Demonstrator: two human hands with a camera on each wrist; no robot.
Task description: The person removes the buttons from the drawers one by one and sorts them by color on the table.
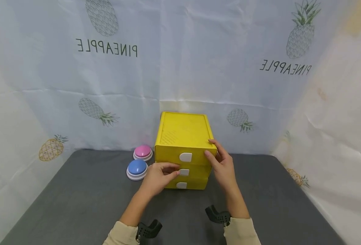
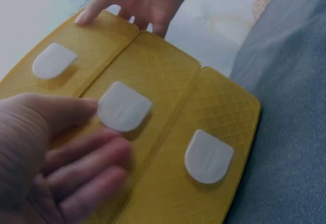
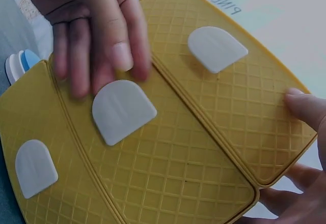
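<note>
A yellow drawer cabinet (image 1: 185,129) has three stacked drawers, each with a white rounded tab handle. My left hand (image 1: 159,177) is at the middle drawer's handle (image 2: 125,107), thumb and fingers spread apart with their tips close to the handle's edge. At the cabinet's upper right front corner, my right hand (image 1: 223,166) steadies it, its thumb (image 3: 304,104) on the top drawer's front and its other fingers round the side and top edge. The top handle (image 3: 216,48) and bottom handle (image 3: 36,168) are untouched. All three drawer fronts look closed.
A pink push button (image 1: 142,151) and a blue push button (image 1: 137,167), both on white bases, stand left of the cabinet. Everything rests on a dark grey table (image 1: 91,200). A white pineapple-print cloth (image 1: 186,68) hangs behind and along the sides.
</note>
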